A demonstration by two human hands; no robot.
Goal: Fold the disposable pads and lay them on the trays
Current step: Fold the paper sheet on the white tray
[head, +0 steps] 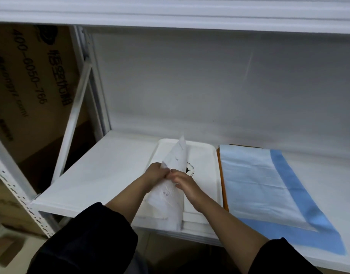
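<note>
Seemingly mid-unpacking, both hands meet on a white plastic-wrapped pad packet (173, 180) held on edge: the left hand (156, 173) curls round its near-left side, and the right hand (183, 179) pinches the wrap just beside it, probably to tear it open. Directly under the grip lies a white tray (205, 155) with a round black emblem, too small to read. Right of the grip, a blue-bordered disposable pad (255, 182) already covers an orange tray (221, 175). Far left of the hands, a cardboard box (27, 91) reads "400-6050-766".
</note>
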